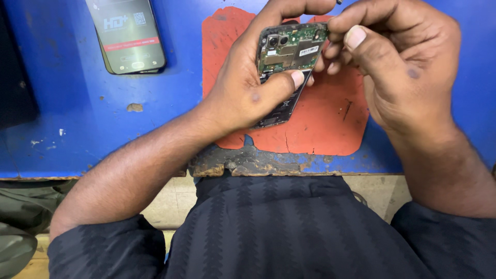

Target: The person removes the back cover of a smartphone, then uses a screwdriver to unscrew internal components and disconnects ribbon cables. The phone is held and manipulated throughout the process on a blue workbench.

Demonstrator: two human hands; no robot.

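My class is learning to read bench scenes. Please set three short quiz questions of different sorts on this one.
1. True or false: the opened phone lies flat on the orange mat.
2. Which hand grips the opened phone's body? A) left hand B) right hand
3. Fill in: the second phone lies on the ___ table.

Key: 1 false, it is held up; 2 A; 3 blue.

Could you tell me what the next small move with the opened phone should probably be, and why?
Probably work the right hand fingertips along the top corner of the opened phone while the left hand grips it steady. The back is off, the green circuit board is bare, and the right fingers pinch at that corner, above the red mat.
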